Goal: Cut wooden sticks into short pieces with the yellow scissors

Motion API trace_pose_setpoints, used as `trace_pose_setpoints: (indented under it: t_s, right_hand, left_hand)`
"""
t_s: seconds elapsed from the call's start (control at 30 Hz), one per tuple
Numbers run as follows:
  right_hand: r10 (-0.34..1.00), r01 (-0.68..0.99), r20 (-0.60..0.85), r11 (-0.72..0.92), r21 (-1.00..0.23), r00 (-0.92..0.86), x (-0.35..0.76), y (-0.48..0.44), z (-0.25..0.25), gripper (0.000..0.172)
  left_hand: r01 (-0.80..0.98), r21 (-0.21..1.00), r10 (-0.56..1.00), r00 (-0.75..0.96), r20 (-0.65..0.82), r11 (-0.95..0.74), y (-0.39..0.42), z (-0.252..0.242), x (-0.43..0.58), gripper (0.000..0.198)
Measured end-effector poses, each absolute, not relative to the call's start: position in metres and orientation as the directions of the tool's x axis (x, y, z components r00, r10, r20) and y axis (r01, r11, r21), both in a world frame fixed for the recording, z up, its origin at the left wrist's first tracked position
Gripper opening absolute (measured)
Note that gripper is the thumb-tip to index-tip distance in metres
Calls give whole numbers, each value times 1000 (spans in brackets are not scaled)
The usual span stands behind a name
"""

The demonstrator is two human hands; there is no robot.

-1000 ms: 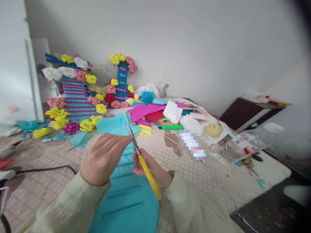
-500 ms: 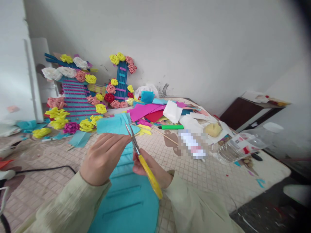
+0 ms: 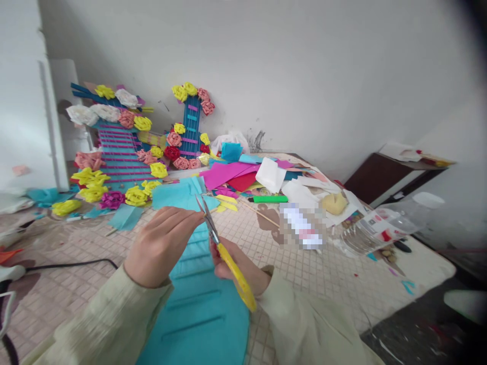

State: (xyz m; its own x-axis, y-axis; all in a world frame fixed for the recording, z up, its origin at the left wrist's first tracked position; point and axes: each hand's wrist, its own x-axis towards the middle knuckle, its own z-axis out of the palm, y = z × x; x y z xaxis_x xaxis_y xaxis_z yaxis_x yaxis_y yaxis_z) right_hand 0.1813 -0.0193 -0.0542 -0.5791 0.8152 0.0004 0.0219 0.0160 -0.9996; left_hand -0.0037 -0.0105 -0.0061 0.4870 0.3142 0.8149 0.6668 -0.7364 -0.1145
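My right hand [image 3: 238, 266] is closed round the yellow handles of a pair of scissors [image 3: 224, 256], whose blades point up and away. My left hand [image 3: 162, 246] is pinched, its fingertips meeting the blades; what it holds is too small to make out. Both hands hover over a large turquoise sheet [image 3: 201, 309] with slits cut in it, lying on the tiled tabletop [image 3: 76, 284].
Paper-flower structures in blue, pink and yellow [image 3: 114, 147] stand at the back left. A heap of coloured paper [image 3: 243, 175], a green marker [image 3: 268, 199] and wooden skewers lie behind. A plastic bottle [image 3: 380, 225] lies right. A black cable [image 3: 68, 264] runs left.
The scissor handles have dropped slightly lower and to the right. My hands have stayed almost in place.
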Motion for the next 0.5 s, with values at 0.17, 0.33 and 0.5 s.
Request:
trace_pose_setpoints:
  t_s: [0.17, 0.33, 0.5]
  right_hand:
    - [822, 6, 5, 10, -1000, -570, 180, -17, -51, 35]
    - [820, 14, -20, -15, -1000, -572, 180, -18, -47, 45]
    - [814, 5, -16, -16, -1000, -580, 181, -19, -50, 48]
  left_hand:
    - [678, -133, 313, 493, 812, -723, -9, -7, -5, 18]
    - [680, -114, 301, 461, 835, -725, -9, -9, -3, 21]
    - [679, -125, 300, 472, 829, -724, -8, -11, -3, 21]
